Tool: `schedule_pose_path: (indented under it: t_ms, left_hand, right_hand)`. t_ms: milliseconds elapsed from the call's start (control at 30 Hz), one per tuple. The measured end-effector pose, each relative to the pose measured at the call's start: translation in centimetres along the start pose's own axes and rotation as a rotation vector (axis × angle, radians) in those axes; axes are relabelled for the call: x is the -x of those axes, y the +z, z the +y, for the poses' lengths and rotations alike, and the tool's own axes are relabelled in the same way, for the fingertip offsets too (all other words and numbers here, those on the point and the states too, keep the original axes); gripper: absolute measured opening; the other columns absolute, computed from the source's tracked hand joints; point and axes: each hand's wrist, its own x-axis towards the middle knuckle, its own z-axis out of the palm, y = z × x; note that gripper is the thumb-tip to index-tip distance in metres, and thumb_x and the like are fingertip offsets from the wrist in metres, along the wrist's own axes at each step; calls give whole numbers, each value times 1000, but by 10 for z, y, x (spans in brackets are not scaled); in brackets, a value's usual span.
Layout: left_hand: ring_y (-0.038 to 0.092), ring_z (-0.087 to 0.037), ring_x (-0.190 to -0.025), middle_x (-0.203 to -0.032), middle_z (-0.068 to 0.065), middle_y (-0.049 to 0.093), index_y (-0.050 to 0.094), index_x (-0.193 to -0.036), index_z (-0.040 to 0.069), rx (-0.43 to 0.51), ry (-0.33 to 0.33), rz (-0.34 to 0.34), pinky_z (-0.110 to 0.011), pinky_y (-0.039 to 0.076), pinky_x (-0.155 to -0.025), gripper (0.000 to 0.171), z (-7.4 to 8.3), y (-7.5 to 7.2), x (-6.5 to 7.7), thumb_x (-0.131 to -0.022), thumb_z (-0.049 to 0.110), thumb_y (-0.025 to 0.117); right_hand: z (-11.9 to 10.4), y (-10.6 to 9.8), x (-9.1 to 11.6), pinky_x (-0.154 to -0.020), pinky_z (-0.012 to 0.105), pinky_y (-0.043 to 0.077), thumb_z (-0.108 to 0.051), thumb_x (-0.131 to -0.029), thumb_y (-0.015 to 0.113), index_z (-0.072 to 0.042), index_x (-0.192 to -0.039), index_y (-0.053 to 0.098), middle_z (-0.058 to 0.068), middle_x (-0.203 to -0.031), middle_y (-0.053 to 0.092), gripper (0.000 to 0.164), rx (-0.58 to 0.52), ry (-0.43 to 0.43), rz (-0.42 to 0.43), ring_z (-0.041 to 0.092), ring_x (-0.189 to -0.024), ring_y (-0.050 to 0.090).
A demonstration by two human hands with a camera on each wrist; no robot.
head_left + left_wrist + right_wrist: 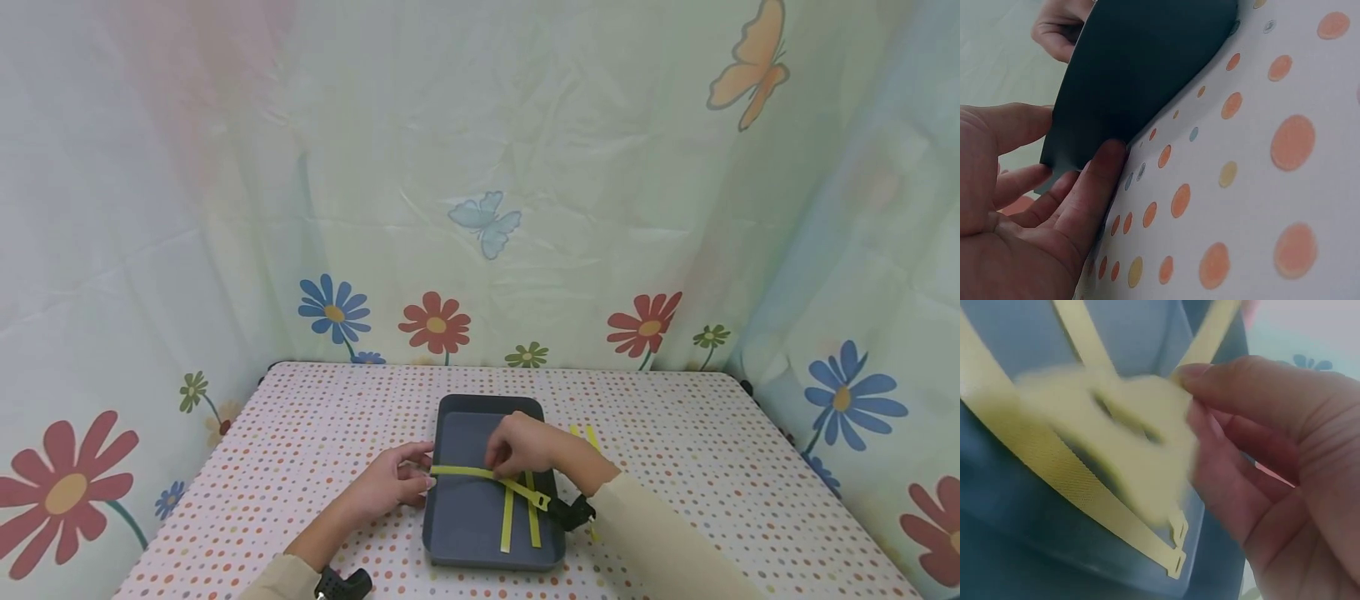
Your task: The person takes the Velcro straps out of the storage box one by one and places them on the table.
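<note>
A dark grey rectangular tray (468, 521) lies lengthwise in front of me. My right hand (522, 444) is over its middle and pinches a yellow cable tie (465, 472) that runs across the tray from the left rim. The tie's slotted end hangs toward the right side; in the right wrist view a slotted yellow head (1154, 425) is blurred beside the fingertips. My left hand (390, 479) is at the tray's left side, its fingers on the rim and outer wall (1141, 56). Two more yellow cable ties (507, 521) lie inside the tray.
More yellow strips (592, 437) lie on the table just right of the tray, partly hidden by my right arm. A dotted cloth (675, 467) covers the table. Flower-printed curtains (570, 275) hang behind it and at both sides.
</note>
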Motion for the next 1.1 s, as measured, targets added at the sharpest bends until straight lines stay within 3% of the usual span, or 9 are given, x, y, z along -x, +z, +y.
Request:
schedule_pose_path:
  t_ms: [433,800,1100]
  left_hand:
    - [70,-23,-106,-134,-25,54,38,-153,-6,12,9,-4,-40,65,-82,67,-1,0,-1,-96,8,69]
    - [70,-22,-105,-134,-24,54,38,-153,-6,6,14,-3,-40,65,-82,66,-1,-1,0,-96,9,69]
    - [70,-22,-104,-134,-24,54,38,-154,-5,5,12,0,-40,65,-82,67,-2,-2,0,-96,9,70]
  right_hand:
    - [1,2,13,-63,34,65,-5,-87,80,-13,-94,81,1,-83,78,10,-198,-1,78,18,-70,75]
    - [-5,1,26,-65,44,66,-2,-88,77,-4,-104,78,9,-84,78,16,-308,29,115,34,-71,75]
    - [-1,5,34,-68,47,66,-5,-89,77,-4,-114,76,7,-85,79,25,-377,65,145,29,-69,75]
